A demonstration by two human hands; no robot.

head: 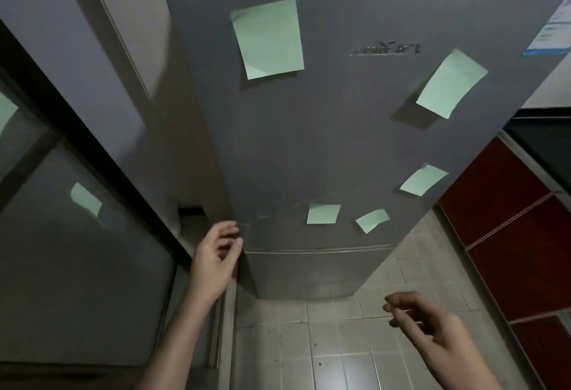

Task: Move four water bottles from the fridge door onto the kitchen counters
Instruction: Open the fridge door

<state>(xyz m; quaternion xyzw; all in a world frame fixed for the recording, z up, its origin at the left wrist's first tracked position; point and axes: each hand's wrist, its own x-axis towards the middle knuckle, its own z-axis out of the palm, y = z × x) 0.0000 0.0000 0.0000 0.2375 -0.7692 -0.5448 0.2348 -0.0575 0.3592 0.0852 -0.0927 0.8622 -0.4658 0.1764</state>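
A tall grey fridge (309,142) stands straight ahead with its upper door closed and several pale green sticky notes (268,39) on it. No water bottles are in sight. My left hand (217,258) is at the lower left corner of the upper door, fingers curled loosely at the door's edge; whether they touch it I cannot tell. My right hand (423,328) hovers lower right over the tiled floor, fingers apart, holding nothing.
A dark glass sliding door (77,250) with a black frame runs along the left. Red-brown cabinet doors (509,235) under a dark counter (543,142) line the right. Pale floor tiles (324,343) lie below the fridge.
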